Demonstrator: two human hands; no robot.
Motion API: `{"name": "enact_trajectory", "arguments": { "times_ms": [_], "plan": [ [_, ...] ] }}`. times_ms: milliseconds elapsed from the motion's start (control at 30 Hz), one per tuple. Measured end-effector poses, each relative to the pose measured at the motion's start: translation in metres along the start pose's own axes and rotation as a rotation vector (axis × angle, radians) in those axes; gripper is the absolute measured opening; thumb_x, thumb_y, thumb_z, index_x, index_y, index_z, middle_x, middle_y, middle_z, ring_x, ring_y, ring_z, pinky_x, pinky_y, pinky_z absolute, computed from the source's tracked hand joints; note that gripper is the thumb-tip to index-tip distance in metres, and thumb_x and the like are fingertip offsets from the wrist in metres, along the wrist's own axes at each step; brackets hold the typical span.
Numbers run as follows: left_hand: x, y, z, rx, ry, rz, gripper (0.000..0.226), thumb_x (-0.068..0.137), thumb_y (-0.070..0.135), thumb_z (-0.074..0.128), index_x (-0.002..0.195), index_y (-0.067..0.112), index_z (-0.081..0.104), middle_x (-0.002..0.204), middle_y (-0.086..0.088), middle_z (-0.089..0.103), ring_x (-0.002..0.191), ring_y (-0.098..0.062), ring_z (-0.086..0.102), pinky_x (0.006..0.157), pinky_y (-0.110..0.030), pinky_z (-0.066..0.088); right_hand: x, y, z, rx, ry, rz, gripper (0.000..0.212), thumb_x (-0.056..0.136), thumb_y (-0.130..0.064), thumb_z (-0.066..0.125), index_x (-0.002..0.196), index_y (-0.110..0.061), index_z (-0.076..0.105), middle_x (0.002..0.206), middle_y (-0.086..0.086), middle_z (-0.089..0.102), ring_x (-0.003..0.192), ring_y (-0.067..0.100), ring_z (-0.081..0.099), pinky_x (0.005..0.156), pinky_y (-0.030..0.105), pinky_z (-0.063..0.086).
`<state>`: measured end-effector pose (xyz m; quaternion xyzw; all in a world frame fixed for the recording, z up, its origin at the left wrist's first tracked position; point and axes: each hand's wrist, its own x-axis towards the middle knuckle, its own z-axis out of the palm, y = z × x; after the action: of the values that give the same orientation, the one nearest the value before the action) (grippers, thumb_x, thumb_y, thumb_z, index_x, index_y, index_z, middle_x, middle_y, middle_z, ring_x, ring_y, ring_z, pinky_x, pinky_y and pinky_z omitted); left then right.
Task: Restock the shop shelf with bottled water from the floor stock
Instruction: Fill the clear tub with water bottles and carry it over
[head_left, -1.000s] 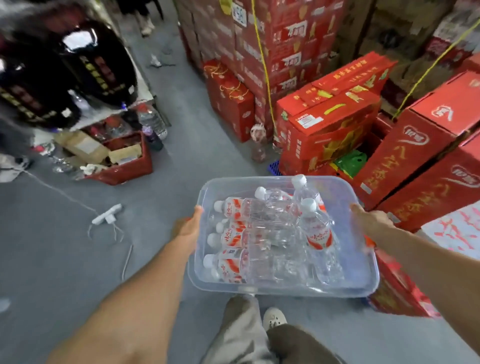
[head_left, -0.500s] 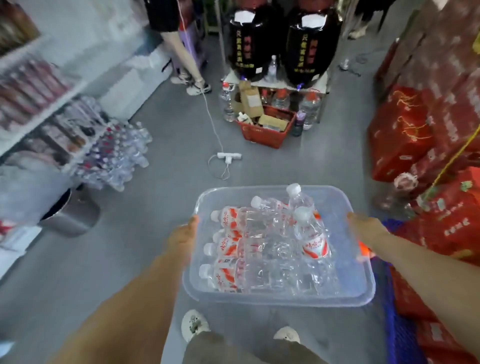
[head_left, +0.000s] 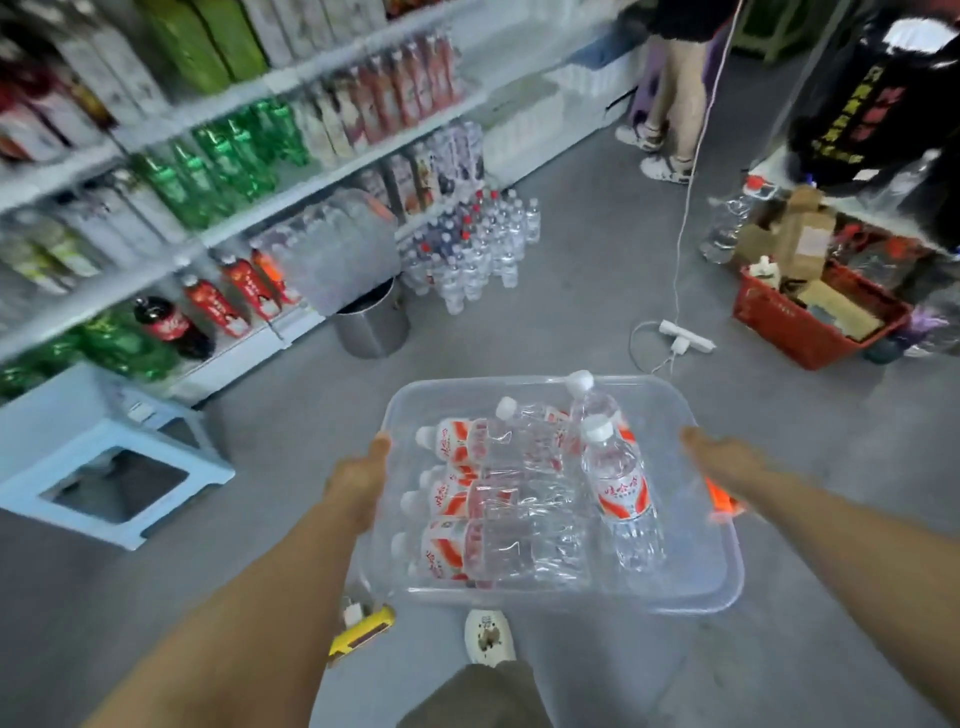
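Shop aisle, grey floor; shelf (head_left: 322, 179) ahead-left of my hands. Item: clear tub (head_left: 696, 571) of water bottles (head_left: 498, 499), held between my left hand (head_left: 358, 478) and right hand (head_left: 722, 462), each gripping a side rim. Likely heavy, flexible, contents prone to rolling; hold rims level.

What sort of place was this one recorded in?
Probably a small drinks shop: shelves lined with bottled drinks, bottled water stacked on the floor beside them, and a clear tub of water bottles held for restocking.

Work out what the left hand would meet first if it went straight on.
The clear tub, whose rim the left hand holds; beyond that, probably just air above the floor, though depth is unclear.
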<state>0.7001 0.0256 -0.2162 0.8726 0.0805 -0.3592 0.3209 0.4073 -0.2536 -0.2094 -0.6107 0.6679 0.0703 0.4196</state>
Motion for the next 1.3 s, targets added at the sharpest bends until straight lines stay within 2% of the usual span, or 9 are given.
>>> {"name": "enact_trajectory", "arguments": {
  "times_ms": [133,267,400,467,633,767,933,1067,1300],
  "plan": [
    [0.062,-0.016,-0.065,-0.097,0.047,-0.070,0.098,0.067,0.089,0.036,0.117,0.009,0.062,0.107,-0.016,0.066,0.093,-0.037,0.065,0.084,-0.044,0.056,0.016,-0.092,0.059,-0.071,-0.055,-0.130,0.070,0.095,-0.058,0.044,0.118,0.006,0.059,0.115,0.025,0.062,0.107,0.042,0.061,0.094,0.047,0.050],
    [0.170,-0.060,-0.110,-0.218,0.108,-0.148,0.114,0.039,0.097,0.042,0.117,0.017,0.062,0.107,-0.013,0.067,0.092,-0.038,0.067,0.084,-0.054,0.057,0.014,-0.172,0.105,-0.119,-0.059,-0.226,0.070,0.096,-0.057,0.045,0.115,0.008,0.061,0.118,0.028,0.061,0.109,0.040,0.059,0.089,0.038,0.045],
    [0.152,-0.021,-0.164,-0.334,0.139,-0.164,0.093,0.065,0.086,0.045,0.120,0.013,0.060,0.111,-0.014,0.067,0.091,-0.038,0.067,0.081,-0.050,0.058,0.019,-0.250,0.142,-0.199,-0.097,-0.300,0.064,0.097,-0.054,0.046,0.107,0.007,0.062,0.108,0.027,0.061,0.105,0.039,0.061,0.077,0.030,0.037],
    [0.148,-0.001,-0.186,-0.354,0.182,-0.165,0.081,0.083,0.075,0.047,0.129,0.008,0.054,0.121,-0.016,0.063,0.098,-0.038,0.065,0.079,-0.045,0.056,0.022,-0.290,0.161,-0.223,-0.115,-0.342,0.063,0.097,-0.052,0.047,0.107,0.009,0.063,0.104,0.027,0.063,0.086,0.034,0.061,0.069,0.031,0.040],
    [0.214,0.005,-0.234,-0.487,0.212,-0.216,0.082,0.079,0.078,0.050,0.124,0.009,0.058,0.113,-0.013,0.067,0.094,-0.036,0.067,0.087,-0.048,0.056,0.033,-0.393,0.219,-0.278,-0.167,-0.417,0.055,0.099,-0.047,0.045,0.076,0.002,0.058,0.075,0.022,0.058,0.060,0.030,0.055,0.053,0.030,0.044],
    [0.260,0.016,-0.270,-0.550,0.241,-0.289,0.057,0.093,0.066,0.046,0.113,0.013,0.055,0.111,-0.011,0.061,0.094,-0.033,0.062,0.080,-0.039,0.052,0.043,-0.478,0.273,-0.350,-0.211,-0.457,0.055,0.098,-0.050,0.043,0.078,0.000,0.058,0.094,0.025,0.063,0.079,0.034,0.058,0.070,0.034,0.047],
    [0.307,0.021,-0.335,-0.703,0.266,-0.315,0.072,0.082,0.074,0.054,0.118,0.011,0.060,0.109,-0.011,0.068,0.094,-0.034,0.067,0.088,-0.047,0.056,0.031,-0.572,0.344,-0.374,-0.248,-0.485,0.051,0.097,-0.051,0.045,0.091,-0.002,0.057,0.084,0.018,0.059,0.073,0.031,0.056,0.061,0.032,0.044],
    [0.377,-0.035,-0.384,-0.727,0.317,-0.366,0.116,0.045,0.099,0.052,0.123,0.014,0.059,0.112,-0.009,0.068,0.094,-0.034,0.068,0.087,-0.051,0.056,0.013,-0.631,0.409,-0.433,-0.237,-0.576,0.047,0.094,-0.054,0.047,0.083,-0.010,0.059,0.098,0.025,0.066,0.093,0.039,0.063,0.080,0.043,0.051],
    [0.409,-0.058,-0.496,-0.644,0.350,-0.413,0.081,0.086,0.076,0.042,0.135,0.012,0.051,0.129,-0.016,0.058,0.109,-0.036,0.060,0.095,-0.047,0.050,-0.043,-0.704,0.536,-0.462,-0.294,-0.544,0.050,0.096,-0.049,0.049,0.080,-0.003,0.054,0.069,0.015,0.054,0.065,0.030,0.055,0.050,0.030,0.043]
  ]
}}
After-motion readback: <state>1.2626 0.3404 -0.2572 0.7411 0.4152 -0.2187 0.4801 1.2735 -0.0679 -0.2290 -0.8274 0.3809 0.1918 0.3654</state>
